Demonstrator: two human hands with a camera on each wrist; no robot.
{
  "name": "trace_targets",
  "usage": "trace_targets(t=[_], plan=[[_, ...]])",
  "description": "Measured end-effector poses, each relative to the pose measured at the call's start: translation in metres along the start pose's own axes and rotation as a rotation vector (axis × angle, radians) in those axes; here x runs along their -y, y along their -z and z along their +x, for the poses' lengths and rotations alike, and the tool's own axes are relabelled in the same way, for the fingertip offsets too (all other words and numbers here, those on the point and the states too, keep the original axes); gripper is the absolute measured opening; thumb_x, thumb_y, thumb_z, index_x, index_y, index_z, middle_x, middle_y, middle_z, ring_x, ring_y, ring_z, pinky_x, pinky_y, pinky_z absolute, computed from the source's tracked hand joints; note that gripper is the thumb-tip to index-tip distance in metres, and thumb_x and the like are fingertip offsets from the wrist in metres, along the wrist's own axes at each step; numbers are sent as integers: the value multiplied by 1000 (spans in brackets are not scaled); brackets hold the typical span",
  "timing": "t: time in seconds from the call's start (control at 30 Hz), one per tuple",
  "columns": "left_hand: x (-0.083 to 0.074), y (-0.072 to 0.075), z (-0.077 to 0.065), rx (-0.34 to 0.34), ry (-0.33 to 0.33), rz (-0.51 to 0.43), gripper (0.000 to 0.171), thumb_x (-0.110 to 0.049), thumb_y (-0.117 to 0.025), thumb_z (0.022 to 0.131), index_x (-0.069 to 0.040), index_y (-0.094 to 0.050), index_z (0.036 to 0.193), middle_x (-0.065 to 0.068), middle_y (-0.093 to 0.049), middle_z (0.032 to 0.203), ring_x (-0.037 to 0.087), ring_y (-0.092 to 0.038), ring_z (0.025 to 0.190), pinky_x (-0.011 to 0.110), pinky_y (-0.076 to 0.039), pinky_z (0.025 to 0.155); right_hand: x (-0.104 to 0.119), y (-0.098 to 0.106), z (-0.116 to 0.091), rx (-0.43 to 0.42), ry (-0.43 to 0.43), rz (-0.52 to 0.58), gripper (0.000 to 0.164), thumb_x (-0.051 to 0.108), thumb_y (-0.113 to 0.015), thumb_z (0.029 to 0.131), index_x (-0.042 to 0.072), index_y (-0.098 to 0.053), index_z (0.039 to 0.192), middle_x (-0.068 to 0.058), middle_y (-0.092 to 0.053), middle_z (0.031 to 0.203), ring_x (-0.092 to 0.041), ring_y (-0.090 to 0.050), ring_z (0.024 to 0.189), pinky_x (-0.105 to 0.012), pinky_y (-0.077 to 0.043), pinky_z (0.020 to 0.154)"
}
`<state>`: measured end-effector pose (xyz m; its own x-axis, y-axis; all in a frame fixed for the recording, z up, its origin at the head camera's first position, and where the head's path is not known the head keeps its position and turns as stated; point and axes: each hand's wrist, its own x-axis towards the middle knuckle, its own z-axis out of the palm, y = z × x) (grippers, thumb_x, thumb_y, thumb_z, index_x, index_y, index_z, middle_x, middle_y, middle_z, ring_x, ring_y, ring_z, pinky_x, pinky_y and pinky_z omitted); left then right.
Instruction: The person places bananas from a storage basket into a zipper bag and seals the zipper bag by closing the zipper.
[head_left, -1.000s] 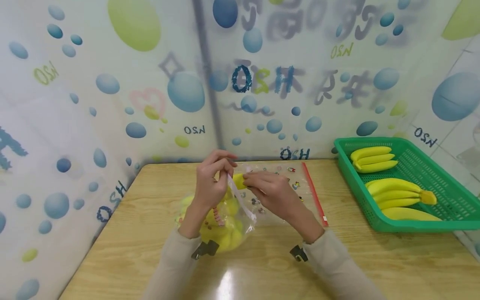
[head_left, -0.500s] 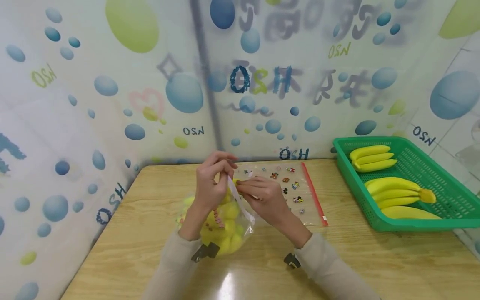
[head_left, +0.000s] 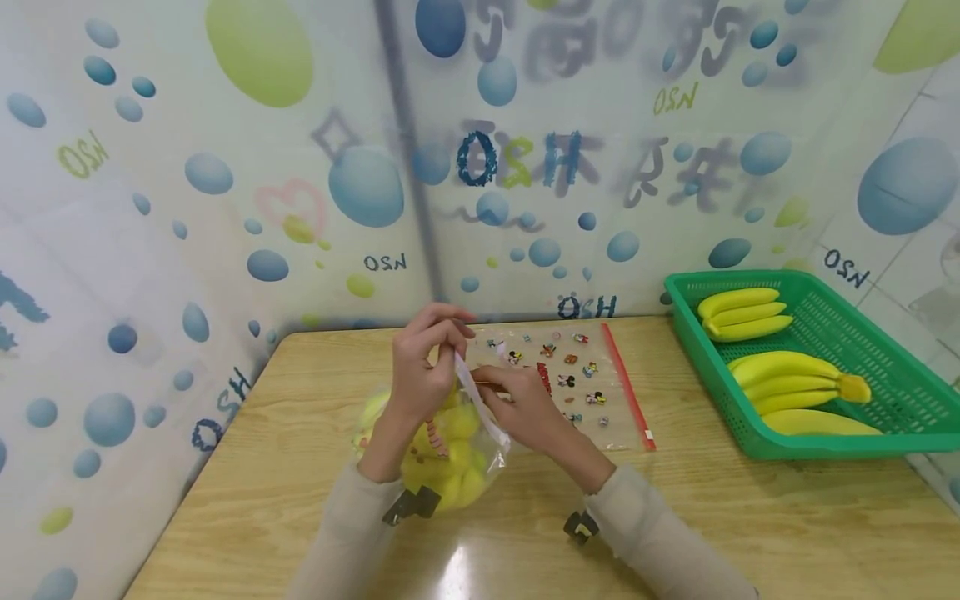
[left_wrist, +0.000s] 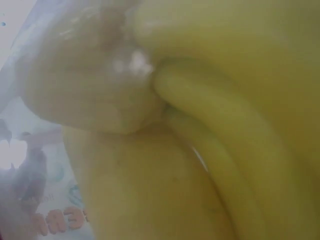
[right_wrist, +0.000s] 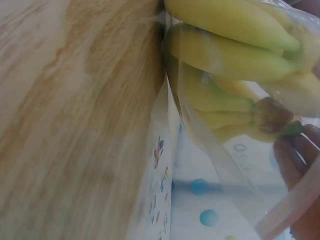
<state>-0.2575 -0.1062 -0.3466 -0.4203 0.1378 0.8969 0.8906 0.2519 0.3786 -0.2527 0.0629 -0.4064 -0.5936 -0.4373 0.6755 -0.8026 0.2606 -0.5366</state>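
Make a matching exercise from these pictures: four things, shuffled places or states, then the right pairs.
1. Green rectangular plastic basket
2. Flat clear plastic bag with red edging
3. Person's left hand
4. Bulging clear plastic bag with white edging

A. Pinching the white edging
B. At far right, holding unbagged yellow bananas
C. Packed with other yellow bananas
D. Lying on pale wooden table, partly hidden by right hand

Pairs: 1-B, 2-D, 3-A, 4-C

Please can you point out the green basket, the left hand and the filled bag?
Green basket (head_left: 840,447), head view: near rim.
Left hand (head_left: 422,362), head view: its middle.
Filled bag (head_left: 477,403), head view: white edge strip.
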Motion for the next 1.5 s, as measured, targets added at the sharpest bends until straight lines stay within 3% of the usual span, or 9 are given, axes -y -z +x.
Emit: trace_targets(t=[0.2,0.33,0.53,0.63,0.8,0.97,1.2,1.33,1.5], plan=[[1,3,0,2,11,19,34,15,-42,89,-7,-54,65,19,-70,98,27,-72,82,21,-54,70,9,16,4,117,-180,86,21,12,-59,104,6,-75,116,-9,-78,112,-21,-76,98,-28,-61,84],[1,7,2,24,35,99,33,14,-47,88,-8,-57,67,14,-72,102,24,-71,82,21,-51,67,29,42,9,151,-277,129,21,21,-63,103,8,-74,91,-3,-74,83,-14,-70,71,-26,-59,67],[-7,21,7,53,132,265,29,11,-51,85,-10,-63,69,9,-73,112,15,-62,72,25,-44,59,50,71,10,563,-556,25,46,45,-65,99,12,-68,68,-2,-66,62,-14,-59,52,-32,-53,55],[-10,28,10,60,171,294,28,10,-52,83,-10,-64,69,7,-72,115,16,-65,76,28,-46,61,50,70,10,625,-562,9,38,36,-65,100,13,-71,71,-5,-71,69,-18,-65,54,-34,-57,56],[-18,43,16,77,187,298,28,11,-53,84,-9,-64,68,8,-71,119,21,-71,94,21,-46,71,55,72,13,524,-505,12,26,21,-63,102,9,-75,83,0,-70,70,-18,-67,58,-30,-55,55],[-34,57,21,33,170,314,25,12,-54,82,-6,-63,67,10,-73,114,25,-69,100,21,-44,76,68,88,12,249,-454,-71,21,18,-65,102,12,-75,85,2,-65,64,-13,-63,55,-29,-50,50],[-74,47,21,120,129,533,20,4,-61,81,-12,-68,72,0,-70,76,18,-61,76,29,-43,60,69,111,8,-114,-371,-66,15,9,-66,100,2,-79,103,-13,-78,83,-14,-74,65,-24,-60,61],[-94,36,19,211,52,629,21,3,-63,77,-16,-69,72,-7,-66,66,13,-54,68,25,-41,54,61,125,5,-121,-244,-93,15,1,-64,99,-3,-78,104,-16,-79,90,-14,-77,72,-22,-61,69],[-108,28,17,270,-2,627,26,5,-57,65,-19,-66,67,-11,-63,62,8,-47,58,22,-35,50,57,144,2,-5,-119,-96,19,-8,-61,97,-6,-76,108,-16,-79,90,-15,-78,75,-21,-61,71]])
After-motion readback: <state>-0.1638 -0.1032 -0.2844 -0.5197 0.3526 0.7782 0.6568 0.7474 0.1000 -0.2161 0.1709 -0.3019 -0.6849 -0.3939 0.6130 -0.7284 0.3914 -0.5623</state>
